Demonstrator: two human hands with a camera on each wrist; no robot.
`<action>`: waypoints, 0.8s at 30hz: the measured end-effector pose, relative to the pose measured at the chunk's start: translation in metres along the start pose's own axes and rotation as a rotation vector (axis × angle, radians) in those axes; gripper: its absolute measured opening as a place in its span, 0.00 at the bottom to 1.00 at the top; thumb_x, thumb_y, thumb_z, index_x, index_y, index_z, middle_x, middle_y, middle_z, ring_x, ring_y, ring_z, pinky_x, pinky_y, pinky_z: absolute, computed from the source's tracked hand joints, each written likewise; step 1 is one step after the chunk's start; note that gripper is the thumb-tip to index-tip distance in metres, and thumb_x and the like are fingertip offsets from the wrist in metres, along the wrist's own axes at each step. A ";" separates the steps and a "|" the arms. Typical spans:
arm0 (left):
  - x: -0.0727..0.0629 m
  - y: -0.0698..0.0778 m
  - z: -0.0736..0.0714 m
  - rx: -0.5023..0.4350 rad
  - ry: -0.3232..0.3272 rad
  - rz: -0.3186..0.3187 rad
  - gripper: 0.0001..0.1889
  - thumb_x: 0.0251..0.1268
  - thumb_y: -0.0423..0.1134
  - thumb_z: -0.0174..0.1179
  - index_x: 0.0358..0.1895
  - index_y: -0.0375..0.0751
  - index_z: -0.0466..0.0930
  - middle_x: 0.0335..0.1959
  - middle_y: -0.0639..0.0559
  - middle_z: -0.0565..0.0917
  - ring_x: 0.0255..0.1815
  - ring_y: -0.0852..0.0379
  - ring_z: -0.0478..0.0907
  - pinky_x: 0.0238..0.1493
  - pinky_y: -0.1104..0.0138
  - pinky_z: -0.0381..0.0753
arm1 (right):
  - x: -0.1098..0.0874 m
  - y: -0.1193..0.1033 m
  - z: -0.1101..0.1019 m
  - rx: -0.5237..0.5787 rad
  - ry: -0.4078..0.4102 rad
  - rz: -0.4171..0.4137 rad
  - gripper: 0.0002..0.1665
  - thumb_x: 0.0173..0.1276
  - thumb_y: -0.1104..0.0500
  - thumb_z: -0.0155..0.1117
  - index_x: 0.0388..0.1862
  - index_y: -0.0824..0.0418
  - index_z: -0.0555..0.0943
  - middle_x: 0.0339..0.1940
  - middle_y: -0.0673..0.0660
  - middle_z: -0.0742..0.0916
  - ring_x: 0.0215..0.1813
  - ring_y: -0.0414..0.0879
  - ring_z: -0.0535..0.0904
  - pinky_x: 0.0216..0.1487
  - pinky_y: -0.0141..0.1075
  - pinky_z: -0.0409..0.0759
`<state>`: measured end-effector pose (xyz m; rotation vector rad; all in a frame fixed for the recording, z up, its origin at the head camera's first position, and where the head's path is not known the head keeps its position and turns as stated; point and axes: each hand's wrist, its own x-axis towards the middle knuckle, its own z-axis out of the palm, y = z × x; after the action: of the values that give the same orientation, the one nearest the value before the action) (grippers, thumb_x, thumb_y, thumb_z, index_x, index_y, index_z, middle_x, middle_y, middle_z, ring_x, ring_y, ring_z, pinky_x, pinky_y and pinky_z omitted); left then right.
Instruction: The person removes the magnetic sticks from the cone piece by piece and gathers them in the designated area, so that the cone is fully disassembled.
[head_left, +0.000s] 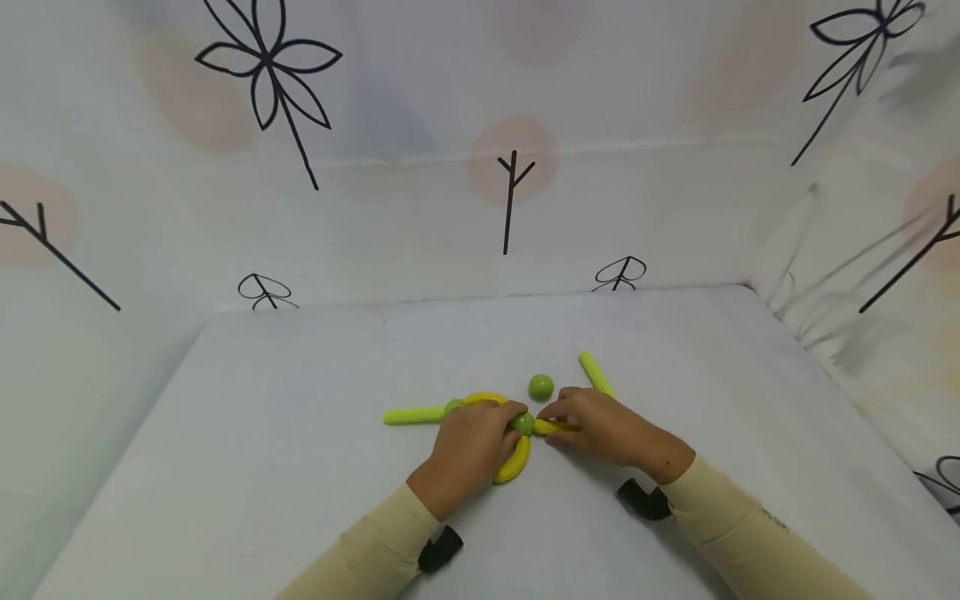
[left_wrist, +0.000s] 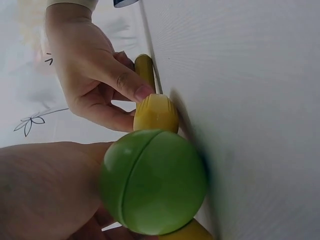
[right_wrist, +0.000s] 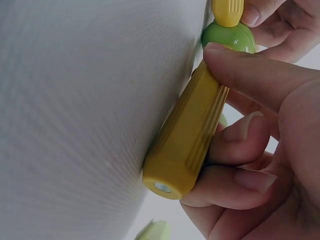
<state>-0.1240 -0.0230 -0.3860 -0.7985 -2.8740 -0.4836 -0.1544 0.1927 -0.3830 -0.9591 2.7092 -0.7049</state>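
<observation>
My left hand (head_left: 467, 450) holds a green ball (head_left: 522, 423) at the middle of the table, its fingertips on the ball. Against that ball, a curved yellow rod (head_left: 513, 462) extends toward the front. My right hand (head_left: 600, 427) pinches a short ribbed yellow rod (right_wrist: 185, 135) between thumb and fingers. One end of this rod meets the green ball; its other end shows a small silver disc. Behind my left hand lies another curved yellow rod (head_left: 486, 398), with a second green ball (head_left: 453, 406), partly hidden, and a straight lime-green stick (head_left: 414, 415) in line to the left.
A loose green ball (head_left: 542, 387) lies just beyond the hands. Another lime-green stick (head_left: 596, 372) lies behind my right hand, which covers its near end. The white table (head_left: 262, 467) is bounded by pale walls with black plant drawings.
</observation>
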 end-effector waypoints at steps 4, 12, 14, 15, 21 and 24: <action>0.001 -0.001 -0.001 -0.029 -0.004 -0.014 0.15 0.67 0.43 0.66 0.54 0.46 0.85 0.44 0.55 0.89 0.41 0.61 0.85 0.40 0.68 0.82 | 0.001 0.000 -0.002 0.001 -0.006 -0.011 0.14 0.65 0.62 0.72 0.49 0.58 0.87 0.39 0.47 0.85 0.37 0.33 0.75 0.40 0.28 0.78; 0.001 -0.001 -0.002 -0.050 -0.014 -0.028 0.15 0.67 0.43 0.67 0.54 0.46 0.84 0.44 0.55 0.89 0.39 0.62 0.84 0.39 0.69 0.81 | 0.001 0.001 -0.003 -0.001 -0.030 -0.012 0.13 0.66 0.60 0.70 0.50 0.58 0.86 0.41 0.47 0.85 0.39 0.33 0.76 0.42 0.29 0.79; 0.002 0.000 -0.003 -0.042 -0.013 -0.030 0.15 0.67 0.44 0.66 0.54 0.46 0.84 0.44 0.55 0.89 0.39 0.62 0.84 0.39 0.69 0.81 | 0.002 0.001 -0.003 -0.008 -0.025 -0.010 0.13 0.66 0.60 0.70 0.49 0.58 0.87 0.41 0.46 0.85 0.40 0.33 0.76 0.43 0.29 0.79; 0.003 0.000 -0.003 -0.037 -0.014 -0.032 0.15 0.67 0.44 0.66 0.54 0.46 0.84 0.44 0.56 0.89 0.39 0.62 0.84 0.39 0.69 0.81 | 0.002 0.001 -0.004 -0.009 -0.024 -0.008 0.13 0.66 0.60 0.71 0.49 0.57 0.87 0.41 0.46 0.85 0.40 0.33 0.77 0.43 0.30 0.79; 0.002 -0.001 -0.002 -0.027 -0.036 -0.043 0.15 0.66 0.44 0.67 0.54 0.47 0.84 0.44 0.56 0.89 0.39 0.63 0.84 0.38 0.70 0.81 | 0.002 0.004 -0.002 0.011 -0.038 0.016 0.13 0.67 0.59 0.70 0.50 0.57 0.86 0.42 0.47 0.86 0.41 0.33 0.77 0.44 0.30 0.80; 0.001 -0.001 -0.002 -0.025 -0.030 -0.046 0.15 0.66 0.44 0.67 0.54 0.46 0.84 0.43 0.56 0.89 0.38 0.62 0.84 0.38 0.70 0.81 | 0.003 0.005 -0.002 0.031 -0.018 0.023 0.15 0.67 0.59 0.70 0.51 0.59 0.86 0.39 0.47 0.85 0.38 0.34 0.76 0.41 0.29 0.78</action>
<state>-0.1255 -0.0238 -0.3842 -0.7521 -2.9255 -0.5186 -0.1603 0.1947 -0.3842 -0.9220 2.6808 -0.7281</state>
